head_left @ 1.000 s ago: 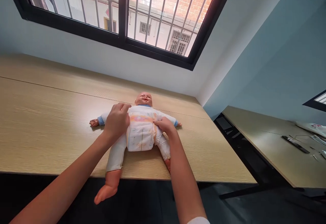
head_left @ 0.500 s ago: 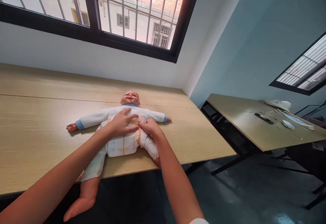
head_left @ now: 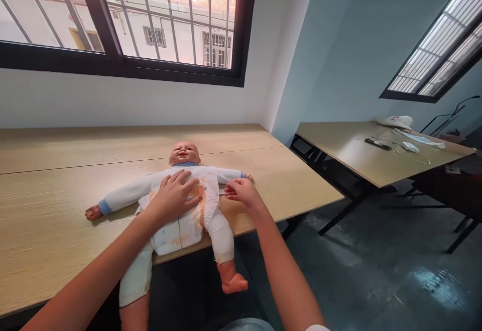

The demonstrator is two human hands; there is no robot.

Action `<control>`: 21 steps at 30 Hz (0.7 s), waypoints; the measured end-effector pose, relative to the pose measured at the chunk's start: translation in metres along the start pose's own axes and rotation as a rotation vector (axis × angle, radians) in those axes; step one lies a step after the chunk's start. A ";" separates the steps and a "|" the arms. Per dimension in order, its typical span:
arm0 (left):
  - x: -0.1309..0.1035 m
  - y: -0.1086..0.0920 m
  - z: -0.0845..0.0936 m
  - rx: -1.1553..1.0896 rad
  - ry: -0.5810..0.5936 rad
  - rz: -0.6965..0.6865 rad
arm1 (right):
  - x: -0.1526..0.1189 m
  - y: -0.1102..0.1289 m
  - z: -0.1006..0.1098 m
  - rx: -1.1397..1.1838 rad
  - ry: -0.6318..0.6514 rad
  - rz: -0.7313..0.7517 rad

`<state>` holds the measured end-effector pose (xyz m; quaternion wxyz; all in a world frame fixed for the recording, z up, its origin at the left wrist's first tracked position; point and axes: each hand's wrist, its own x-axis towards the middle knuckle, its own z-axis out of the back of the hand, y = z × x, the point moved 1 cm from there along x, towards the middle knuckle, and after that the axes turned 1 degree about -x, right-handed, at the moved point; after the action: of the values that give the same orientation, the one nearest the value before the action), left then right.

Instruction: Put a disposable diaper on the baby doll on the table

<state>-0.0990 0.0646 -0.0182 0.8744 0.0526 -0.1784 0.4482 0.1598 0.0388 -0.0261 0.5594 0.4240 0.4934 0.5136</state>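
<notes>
A baby doll [head_left: 184,153] in a white top with blue cuffs lies on its back, legs over the table's front edge. Around its hips and belly is a white diaper [head_left: 176,235] with orange and yellow marks. My left hand [head_left: 175,195] rests flat on the diaper's front, fingers spread. Just off the diaper's right side, my right hand [head_left: 241,193] has its fingertips pinched together. A thin pale strip, apparently the diaper's side tab, runs to these fingertips. My left hand covers part of the doll's belly.
The wooden table [head_left: 56,190] stands against the wall under a barred window [head_left: 169,19]. A second table [head_left: 339,145] at the right bears a dark remote-like object [head_left: 377,144], a white device [head_left: 410,147] with a cable, and a white bag [head_left: 395,122].
My right hand has moved right, away from the doll's waist, with the diaper's side spreading outward. My left hand stays on the belly. The view has shifted; the doll's right-side leg now shows fully.
</notes>
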 end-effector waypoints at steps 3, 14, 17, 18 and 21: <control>0.003 -0.003 -0.001 -0.093 -0.019 -0.155 | 0.000 -0.014 0.008 -0.087 -0.140 0.000; -0.002 -0.011 -0.002 -0.276 0.008 -0.236 | 0.026 -0.007 -0.012 -0.889 0.098 0.296; -0.001 -0.011 0.000 -0.273 0.020 -0.227 | 0.031 -0.004 -0.012 -0.860 0.075 0.312; -0.001 -0.011 0.000 -0.270 0.022 -0.224 | 0.031 -0.005 -0.012 -0.846 0.069 0.320; -0.001 -0.010 -0.001 -0.260 0.027 -0.225 | 0.033 -0.007 -0.012 -0.720 0.091 0.339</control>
<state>-0.0912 0.0579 -0.0189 0.9208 -0.0472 -0.2162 0.3211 0.1484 0.0705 -0.0388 0.5574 0.2531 0.2290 0.7569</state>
